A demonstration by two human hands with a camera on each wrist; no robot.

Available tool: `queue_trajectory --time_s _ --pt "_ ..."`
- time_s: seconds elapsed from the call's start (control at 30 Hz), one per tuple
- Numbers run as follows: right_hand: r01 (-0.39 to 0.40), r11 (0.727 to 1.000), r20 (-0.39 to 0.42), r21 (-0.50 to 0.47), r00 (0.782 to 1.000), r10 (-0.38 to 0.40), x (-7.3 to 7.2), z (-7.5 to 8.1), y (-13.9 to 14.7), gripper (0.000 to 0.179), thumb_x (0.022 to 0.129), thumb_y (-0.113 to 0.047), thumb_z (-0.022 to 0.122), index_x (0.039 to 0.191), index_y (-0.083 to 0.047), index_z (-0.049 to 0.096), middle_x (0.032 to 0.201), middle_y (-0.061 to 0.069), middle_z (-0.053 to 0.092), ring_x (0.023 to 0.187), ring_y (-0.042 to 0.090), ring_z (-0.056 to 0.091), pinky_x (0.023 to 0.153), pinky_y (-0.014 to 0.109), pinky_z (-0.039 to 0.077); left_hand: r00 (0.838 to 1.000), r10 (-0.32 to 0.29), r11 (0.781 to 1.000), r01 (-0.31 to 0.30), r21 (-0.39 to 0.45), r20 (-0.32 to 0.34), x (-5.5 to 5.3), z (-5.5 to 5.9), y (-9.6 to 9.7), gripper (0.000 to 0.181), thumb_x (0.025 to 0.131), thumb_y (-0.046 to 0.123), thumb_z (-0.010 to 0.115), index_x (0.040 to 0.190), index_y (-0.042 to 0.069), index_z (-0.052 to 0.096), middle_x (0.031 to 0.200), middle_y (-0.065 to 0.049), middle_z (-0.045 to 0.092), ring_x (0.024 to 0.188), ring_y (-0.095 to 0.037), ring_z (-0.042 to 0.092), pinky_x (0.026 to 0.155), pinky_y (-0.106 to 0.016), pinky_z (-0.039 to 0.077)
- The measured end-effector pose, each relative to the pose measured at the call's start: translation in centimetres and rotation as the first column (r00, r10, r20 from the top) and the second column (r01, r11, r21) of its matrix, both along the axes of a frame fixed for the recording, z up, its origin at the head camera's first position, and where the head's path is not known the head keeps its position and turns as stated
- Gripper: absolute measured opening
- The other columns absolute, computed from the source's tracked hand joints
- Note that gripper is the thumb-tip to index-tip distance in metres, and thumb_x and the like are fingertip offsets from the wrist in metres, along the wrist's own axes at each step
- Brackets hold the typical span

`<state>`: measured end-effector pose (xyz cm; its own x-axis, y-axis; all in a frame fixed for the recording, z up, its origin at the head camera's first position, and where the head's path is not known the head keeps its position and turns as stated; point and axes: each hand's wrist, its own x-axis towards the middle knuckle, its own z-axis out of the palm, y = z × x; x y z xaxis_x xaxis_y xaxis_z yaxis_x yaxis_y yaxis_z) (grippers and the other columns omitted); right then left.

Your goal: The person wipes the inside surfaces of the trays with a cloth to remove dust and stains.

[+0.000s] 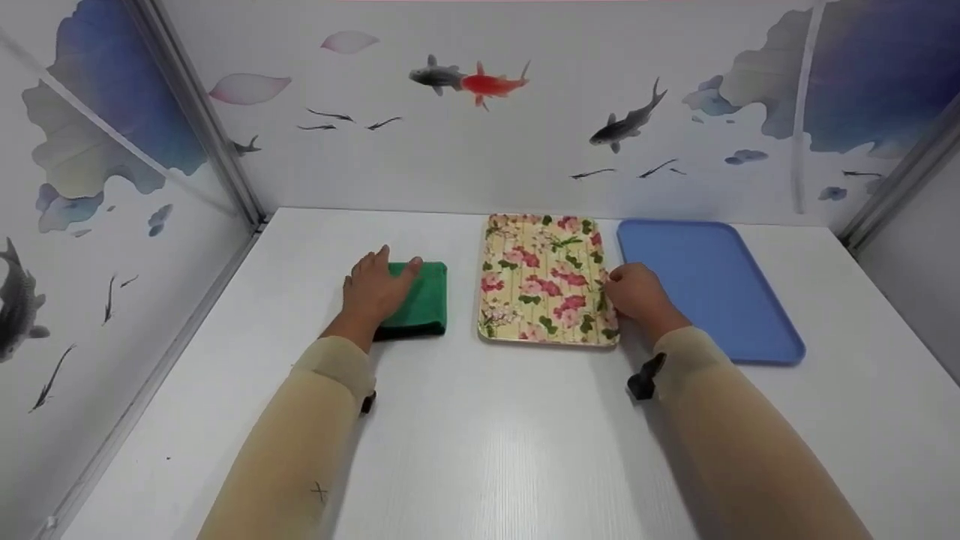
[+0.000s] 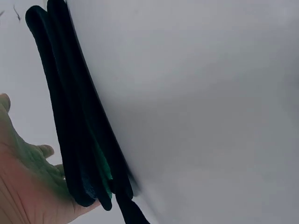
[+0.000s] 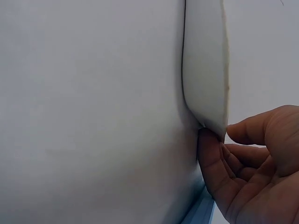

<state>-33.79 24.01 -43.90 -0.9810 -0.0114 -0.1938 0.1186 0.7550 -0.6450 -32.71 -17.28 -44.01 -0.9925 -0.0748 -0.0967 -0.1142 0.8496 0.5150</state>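
My left hand [image 1: 377, 289] lies over the left side of a folded green cloth [image 1: 426, 300], its fingers spread and pointing away from me. In the left wrist view the layered folds of the cloth [image 2: 74, 107] look almost black, with the palm against their upper side. My right hand [image 1: 637, 292] pinches the right rim of a cream tray [image 1: 544, 281] printed with pink flowers and green leaves. The right wrist view has the thumb above that rim and a curled finger [image 3: 210, 154] beneath it, beside the tray's pale side wall [image 3: 205, 60].
A plain blue tray [image 1: 705, 292] lies to the right of the flowered one, partly behind the right hand. Everything stands on a white table [image 1: 495, 442]. White panels painted with fish [image 1: 495, 82] and lotus leaves rise at the back and left.
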Motion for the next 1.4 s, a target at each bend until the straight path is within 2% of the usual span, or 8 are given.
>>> queue_trajectory --time_s 0.13,0.33,0.57,0.73,0.87,1.07,1.2,1.4 --pt "-0.01 1.0 -0.01 0.011 1.0 0.01 0.1 0.1 -0.1 0.023 0.102 -0.009 0.045 0.081 -0.008 0.053 0.063 0.0 0.039 0.057 0.015 0.041 0.056 0.033 0.038 0.996 0.085 0.996 -0.086 0.028 0.004 0.1 0.1 -0.4 0.083 0.107 0.058 0.038 0.164 0.0 0.021 0.169 -0.025 0.023 0.157 -0.043 0.02 0.127 -0.059 0.024" --pt "-0.002 1.0 -0.004 0.021 1.0 0.002 0.1 0.0 -0.1 0.031 0.101 -0.007 0.049 0.07 -0.012 0.046 0.058 -0.001 0.035 0.054 0.014 0.039 0.054 0.032 0.036 0.984 0.168 0.985 -0.17 0.039 0.055 0.6 0.5 -1.3 0.07 0.109 0.038 0.041 0.161 -0.005 0.023 0.161 -0.03 0.033 0.149 -0.046 0.031 0.12 -0.058 0.036" --pt "-0.006 1.0 -0.028 0.012 1.0 0.006 0.1 -0.2 0.1 0.039 0.097 -0.002 0.049 0.064 -0.016 0.034 0.057 -0.003 0.025 0.051 0.014 0.029 0.053 0.031 0.031 0.979 0.18 0.983 -0.183 0.027 0.092 1.0 0.6 -2.2 0.059 0.1 0.016 0.035 0.152 -0.012 0.038 0.15 -0.031 0.046 0.141 -0.043 0.042 0.113 -0.054 0.045" --pt "-0.038 0.999 -0.07 0.009 0.997 0.039 0.4 -0.3 0.1 0.046 0.1 -0.002 0.047 0.061 -0.018 0.029 0.055 -0.004 0.022 0.048 0.013 0.025 0.053 0.032 0.027 0.975 0.202 0.979 -0.203 0.001 0.097 1.1 0.7 -2.5 0.046 0.102 0.013 0.036 0.136 -0.009 0.058 0.13 -0.025 0.064 0.113 -0.032 0.061 0.095 -0.045 0.054" --pt "-0.034 0.999 -0.091 0.031 0.995 0.037 0.7 -0.1 -0.1 0.046 0.1 -0.003 0.047 0.059 -0.018 0.032 0.053 -0.003 0.024 0.048 0.013 0.025 0.052 0.031 0.027 0.975 0.173 0.985 -0.171 -0.025 0.137 1.4 1.1 -2.8 0.041 0.107 0.018 0.042 0.132 -0.008 0.059 0.125 -0.023 0.066 0.107 -0.03 0.063 0.089 -0.043 0.056" --pt "-0.002 0.998 -0.096 0.06 0.995 0.008 0.6 -0.2 -0.3 0.045 0.099 -0.007 0.051 0.058 -0.016 0.036 0.053 -0.004 0.026 0.047 0.013 0.027 0.051 0.03 0.029 0.974 0.131 0.991 -0.132 -0.01 0.185 1.6 1.6 -2.9 0.046 0.109 0.023 0.05 0.141 -0.01 0.052 0.135 -0.024 0.062 0.122 -0.034 0.06 0.102 -0.047 0.054" --pt "0.009 0.998 -0.092 0.056 0.996 -0.004 0.5 -0.1 -0.4 0.045 0.099 -0.007 0.053 0.058 -0.016 0.037 0.053 -0.004 0.026 0.047 0.013 0.028 0.05 0.031 0.029 0.971 0.107 0.993 -0.114 0.018 0.214 1.3 1.7 -3.2 0.05 0.109 0.021 0.048 0.147 -0.012 0.045 0.143 -0.027 0.056 0.128 -0.035 0.056 0.109 -0.047 0.05" --pt "0.012 0.996 -0.116 0.087 0.993 -0.002 0.6 -0.1 -0.6 0.046 0.101 -0.008 0.053 0.058 -0.016 0.036 0.053 -0.004 0.025 0.048 0.012 0.026 0.051 0.031 0.029 0.968 0.059 0.998 -0.059 -0.008 0.243 1.0 1.7 -3.1 0.045 0.104 0.005 0.042 0.144 -0.014 0.048 0.145 -0.027 0.055 0.118 -0.028 0.052 0.11 -0.041 0.048"
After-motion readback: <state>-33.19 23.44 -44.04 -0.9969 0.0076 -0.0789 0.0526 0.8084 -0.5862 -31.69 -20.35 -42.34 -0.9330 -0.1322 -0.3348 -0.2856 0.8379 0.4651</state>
